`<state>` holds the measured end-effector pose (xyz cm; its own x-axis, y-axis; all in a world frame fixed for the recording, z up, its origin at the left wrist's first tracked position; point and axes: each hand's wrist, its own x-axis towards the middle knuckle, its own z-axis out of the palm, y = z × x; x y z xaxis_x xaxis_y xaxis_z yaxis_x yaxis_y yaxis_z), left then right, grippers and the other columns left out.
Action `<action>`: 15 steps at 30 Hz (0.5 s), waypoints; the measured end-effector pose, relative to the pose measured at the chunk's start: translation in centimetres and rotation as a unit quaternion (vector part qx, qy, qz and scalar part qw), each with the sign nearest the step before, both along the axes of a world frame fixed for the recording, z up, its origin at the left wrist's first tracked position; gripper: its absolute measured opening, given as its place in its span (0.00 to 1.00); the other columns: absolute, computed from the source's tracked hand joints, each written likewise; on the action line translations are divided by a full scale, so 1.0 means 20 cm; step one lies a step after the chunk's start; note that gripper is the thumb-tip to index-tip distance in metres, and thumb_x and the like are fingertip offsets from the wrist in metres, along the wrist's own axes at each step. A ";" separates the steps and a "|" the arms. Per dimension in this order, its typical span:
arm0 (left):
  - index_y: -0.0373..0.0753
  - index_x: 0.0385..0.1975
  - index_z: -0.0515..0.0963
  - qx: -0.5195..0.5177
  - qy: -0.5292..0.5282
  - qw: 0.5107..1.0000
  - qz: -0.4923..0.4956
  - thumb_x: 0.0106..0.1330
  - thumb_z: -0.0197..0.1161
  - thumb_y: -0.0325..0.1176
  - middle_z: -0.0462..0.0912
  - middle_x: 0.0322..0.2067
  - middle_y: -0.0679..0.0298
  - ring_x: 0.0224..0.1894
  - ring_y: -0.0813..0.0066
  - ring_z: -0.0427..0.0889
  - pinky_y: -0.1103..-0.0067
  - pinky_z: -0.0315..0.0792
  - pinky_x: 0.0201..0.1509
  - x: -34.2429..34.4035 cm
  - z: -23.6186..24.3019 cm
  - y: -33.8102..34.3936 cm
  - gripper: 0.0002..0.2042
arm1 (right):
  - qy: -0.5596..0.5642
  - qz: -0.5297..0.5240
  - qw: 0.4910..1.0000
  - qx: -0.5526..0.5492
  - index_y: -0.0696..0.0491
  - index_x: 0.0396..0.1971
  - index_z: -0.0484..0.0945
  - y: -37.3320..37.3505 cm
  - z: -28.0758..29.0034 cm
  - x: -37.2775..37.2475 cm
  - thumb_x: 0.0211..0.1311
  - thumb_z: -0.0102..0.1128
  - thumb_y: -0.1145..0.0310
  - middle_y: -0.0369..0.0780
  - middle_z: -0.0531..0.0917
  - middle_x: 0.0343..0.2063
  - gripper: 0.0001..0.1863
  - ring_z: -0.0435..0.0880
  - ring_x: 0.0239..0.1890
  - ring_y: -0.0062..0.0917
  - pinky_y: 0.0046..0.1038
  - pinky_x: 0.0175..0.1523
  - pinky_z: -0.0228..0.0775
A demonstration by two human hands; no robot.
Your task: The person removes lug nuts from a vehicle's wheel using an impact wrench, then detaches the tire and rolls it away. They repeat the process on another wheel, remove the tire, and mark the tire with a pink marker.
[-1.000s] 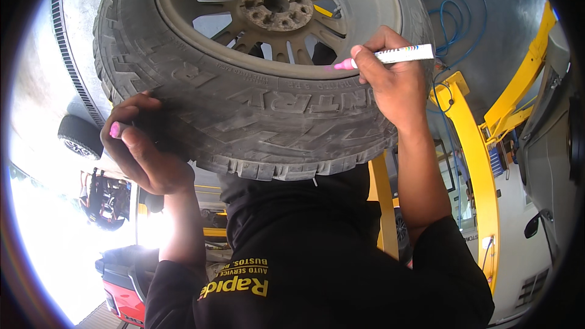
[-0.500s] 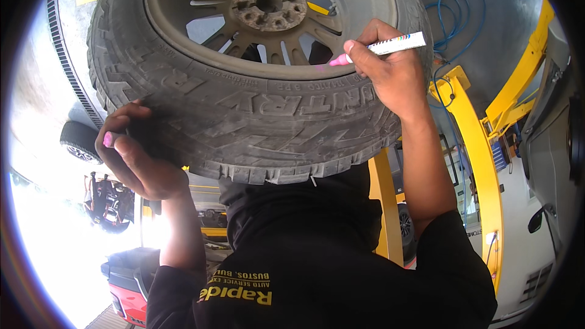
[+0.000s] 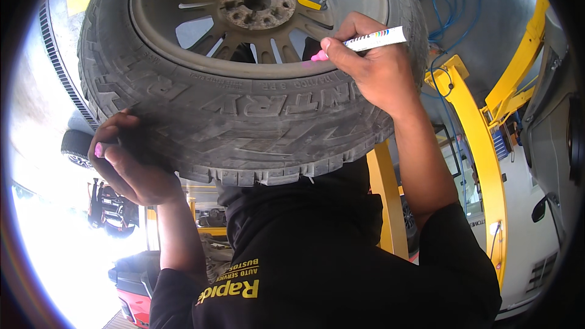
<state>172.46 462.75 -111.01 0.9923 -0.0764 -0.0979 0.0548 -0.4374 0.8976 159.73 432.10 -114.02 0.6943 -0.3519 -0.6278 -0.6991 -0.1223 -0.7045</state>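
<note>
A large wheel fills the upper middle: a black, chunky-treaded tire (image 3: 244,128) on a dusty multi-spoke rim (image 3: 201,64). My right hand (image 3: 381,73) is closed around a white paint marker (image 3: 381,38) with a pink tip, held almost level. The tip is at the near lip of the rim, where a small pink smudge (image 3: 308,64) shows. At the tire's near left side, my left hand (image 3: 131,167) pinches a small pink piece, apparently the marker cap (image 3: 99,150), between thumb and fingers. Its fingertips lie against the tread, partly in shadow.
Yellow lift posts and arms (image 3: 481,176) stand at the right, beside a grey vehicle (image 3: 554,140). A blue hose (image 3: 448,9) lies coiled on the floor at the far right. Another wheel (image 3: 76,148) is at the left, near a floor drain grate (image 3: 58,64). A red vehicle (image 3: 133,304) shows lower left.
The view has shifted slightly, so wheel and hands sit a little further left. The right hand keeps the marker tip at the rim lip, and the left hand keeps its pinch.
</note>
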 end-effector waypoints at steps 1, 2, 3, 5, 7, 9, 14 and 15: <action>0.32 0.45 0.68 -0.001 0.001 1.000 0.003 0.77 0.39 0.39 0.77 0.38 0.49 0.44 0.60 0.75 0.62 0.68 0.58 0.00 0.00 0.00 0.16 | -0.001 -0.008 1.000 -0.003 0.55 0.22 0.73 0.00 -0.01 -0.01 0.59 0.68 0.66 0.33 0.76 0.14 0.14 0.70 0.18 0.16 0.24 0.25 0.61; 0.32 0.45 0.69 -0.003 0.003 1.000 0.006 0.77 0.39 0.39 0.77 0.38 0.49 0.44 0.60 0.75 0.62 0.68 0.58 0.00 0.00 0.00 0.16 | -0.002 -0.016 1.000 -0.005 0.55 0.22 0.73 0.00 -0.01 -0.02 0.59 0.68 0.65 0.33 0.75 0.14 0.14 0.70 0.18 0.17 0.25 0.25 0.61; 0.32 0.45 0.69 -0.006 0.003 1.000 0.006 0.77 0.39 0.39 0.77 0.38 0.49 0.44 0.60 0.75 0.62 0.68 0.58 -0.01 -0.01 -0.01 0.16 | -0.007 -0.028 1.000 0.010 0.55 0.22 0.73 0.00 -0.01 -0.02 0.59 0.68 0.65 0.34 0.75 0.14 0.14 0.70 0.18 0.18 0.25 0.25 0.61; 0.32 0.45 0.69 -0.010 0.005 1.000 0.013 0.77 0.39 0.39 0.77 0.38 0.50 0.44 0.60 0.75 0.62 0.69 0.58 -0.02 -0.01 -0.02 0.16 | -0.015 -0.051 0.998 0.041 0.55 0.22 0.73 -0.01 -0.01 -0.04 0.59 0.68 0.65 0.34 0.74 0.14 0.14 0.70 0.18 0.19 0.26 0.25 0.62; 0.32 0.45 0.69 -0.017 0.009 1.000 0.025 0.77 0.39 0.39 0.77 0.38 0.50 0.44 0.60 0.75 0.61 0.69 0.58 -0.02 -0.01 -0.02 0.16 | 0.001 -0.022 1.000 0.017 0.55 0.22 0.73 -0.01 0.02 -0.02 0.59 0.67 0.65 0.35 0.75 0.14 0.13 0.71 0.18 0.19 0.26 0.25 0.62; 0.32 0.45 0.69 -0.031 0.007 0.999 0.032 0.77 0.39 0.38 0.77 0.37 0.50 0.43 0.60 0.75 0.61 0.69 0.58 0.00 -0.02 0.01 0.15 | -0.002 -0.001 1.000 -0.002 0.55 0.22 0.73 -0.01 0.02 -0.01 0.59 0.67 0.66 0.35 0.76 0.14 0.13 0.71 0.17 0.18 0.26 0.25 0.62; 0.32 0.44 0.68 -0.007 -0.007 1.000 0.005 0.77 0.40 0.39 0.76 0.36 0.50 0.43 0.60 0.75 0.59 0.70 0.59 0.00 -0.01 -0.01 0.15 | -0.015 0.007 0.999 -0.046 0.56 0.22 0.73 -0.02 0.00 -0.03 0.60 0.67 0.67 0.35 0.77 0.15 0.13 0.71 0.18 0.16 0.26 0.24 0.62; 0.32 0.44 0.68 0.005 -0.007 1.000 0.002 0.77 0.40 0.39 0.76 0.36 0.50 0.43 0.60 0.75 0.59 0.70 0.58 -0.01 0.00 -0.02 0.16 | -0.023 -0.029 0.999 -0.026 0.56 0.23 0.74 -0.03 0.00 -0.04 0.60 0.66 0.67 0.35 0.77 0.16 0.13 0.71 0.18 0.15 0.26 0.25 0.62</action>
<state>172.24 462.29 -111.10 0.9939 -0.0711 -0.0840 0.0436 -0.4461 0.8939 158.86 431.50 -114.07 0.6994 -0.4245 -0.5750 -0.6729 -0.1200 -0.7299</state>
